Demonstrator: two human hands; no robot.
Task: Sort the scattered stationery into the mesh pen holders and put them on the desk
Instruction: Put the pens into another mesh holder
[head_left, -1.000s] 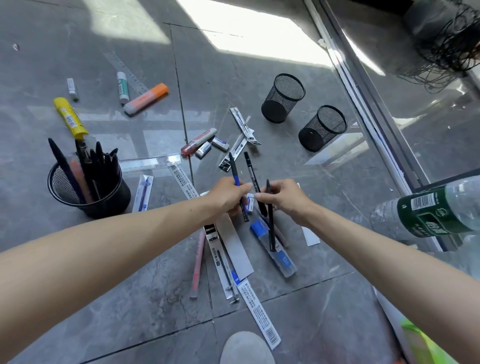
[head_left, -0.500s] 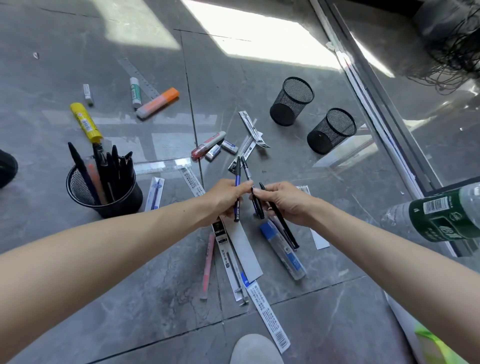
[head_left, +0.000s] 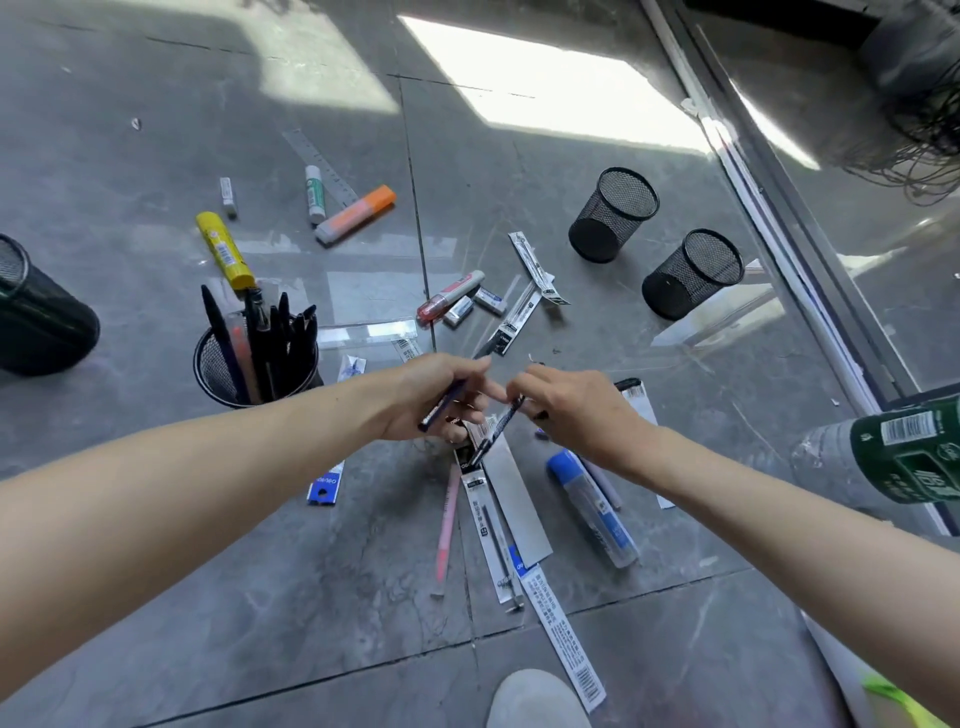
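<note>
My left hand (head_left: 436, 397) grips a dark blue pen (head_left: 439, 410) above the grey floor. My right hand (head_left: 566, 410) pinches a black pen (head_left: 498, 428), its tip slanting down to the left; the two hands' fingertips almost touch. A mesh holder (head_left: 254, 371) packed with black pens stands to the left of my hands. Two empty mesh holders (head_left: 613, 213) (head_left: 691, 273) stand at the upper right. Below my hands lie a pink pen (head_left: 448, 519), packaged refills (head_left: 488, 525) and a blue-capped glue stick (head_left: 592, 506).
Further back lie a yellow glue stick (head_left: 223, 249), an orange highlighter (head_left: 356, 213), a green-white tube (head_left: 315, 193), erasers (head_left: 488, 300), a red correction pen (head_left: 449, 297) and clear rulers (head_left: 369, 332). A black mesh holder (head_left: 36, 312) lies at left, a bottle (head_left: 904, 447) at right, a shoe (head_left: 535, 699) below.
The camera has shifted, so a fourth black holder shows at left. Both hands rose a little and came together; the pens in them have swung from pointing away to slanting down-left.
</note>
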